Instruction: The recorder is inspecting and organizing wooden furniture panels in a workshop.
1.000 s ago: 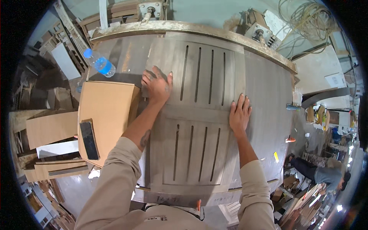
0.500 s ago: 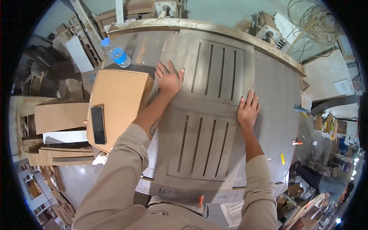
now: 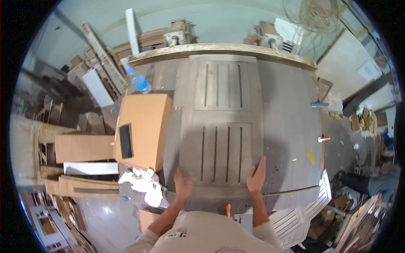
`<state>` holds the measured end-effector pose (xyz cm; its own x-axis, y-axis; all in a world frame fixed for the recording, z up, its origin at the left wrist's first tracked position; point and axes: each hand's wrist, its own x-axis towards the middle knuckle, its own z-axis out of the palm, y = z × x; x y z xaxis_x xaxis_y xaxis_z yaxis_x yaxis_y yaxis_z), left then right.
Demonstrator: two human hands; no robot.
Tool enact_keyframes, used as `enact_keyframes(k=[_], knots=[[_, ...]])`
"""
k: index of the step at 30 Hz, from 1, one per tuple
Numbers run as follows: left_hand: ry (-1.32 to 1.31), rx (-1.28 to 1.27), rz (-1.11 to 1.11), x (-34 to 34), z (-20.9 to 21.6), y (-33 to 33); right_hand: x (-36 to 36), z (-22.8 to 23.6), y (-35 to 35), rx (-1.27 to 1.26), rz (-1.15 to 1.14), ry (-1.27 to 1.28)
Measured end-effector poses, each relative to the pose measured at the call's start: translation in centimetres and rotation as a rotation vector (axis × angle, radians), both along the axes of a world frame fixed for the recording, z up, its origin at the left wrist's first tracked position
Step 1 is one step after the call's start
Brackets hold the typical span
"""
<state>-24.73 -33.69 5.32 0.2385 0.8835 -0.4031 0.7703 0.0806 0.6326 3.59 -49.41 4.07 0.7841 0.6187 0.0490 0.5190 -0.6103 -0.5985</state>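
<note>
A grey-brown wooden door panel (image 3: 222, 117) with two sets of long dark slots lies flat on the worktable (image 3: 291, 118), one set beyond the other. Beside its near left corner is my left hand (image 3: 183, 184), slightly blurred, fingers stretched out along the edge. My right hand (image 3: 255, 179) is at the opposite long edge near the near right corner, its fingers extended and the thumb apart. Both palms face inward. Whether they press on the panel's sides or only rest there, I cannot tell.
Left of the panel sits a cardboard box (image 3: 145, 116) with a black phone-like slab (image 3: 125, 141) on it. A water bottle (image 3: 141, 83) stands behind, and a white cloth (image 3: 145, 183) lies in front. A wooden beam (image 3: 223, 49) borders the far edge. Another person (image 3: 371, 185) is at the right.
Both hands have come off the panel's face and drawn back toward me to its near side edges. My view has shifted, and the panel now appears straighter.
</note>
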Motion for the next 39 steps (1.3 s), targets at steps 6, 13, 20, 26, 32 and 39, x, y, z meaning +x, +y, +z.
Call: enact_keyframes(k=[6, 13, 20, 26, 32, 39], knots=[[-0.306, -0.491, 0.018, -3.8, -4.4, 8.3, 0.2, 1.8, -1.5, 0.148, -0.236, 0.446], [-0.735, -0.432, -0.19, -2.6, 16.2, 10.1, -4.4, 8.4, -3.4, 0.178, -0.268, 0.506], [-0.647, 0.021, -0.713, -5.4, 28.1, 9.6, -21.8, 4.7, -1.2, 0.391, -0.482, 0.937], [-0.808, 0.048, -0.892, -5.0, 31.1, 6.1, -30.2, 8.1, 2.1, 0.423, -0.333, 0.762], [-0.864, 0.115, -0.953, -4.1, 29.4, 3.4, -30.0, 19.6, 3.2, 0.963, -0.628, 0.964], [-0.417, -0.122, -0.647, 1.7, 8.6, 5.6, -26.2, 33.8, 3.8, 0.563, -0.241, 0.437]])
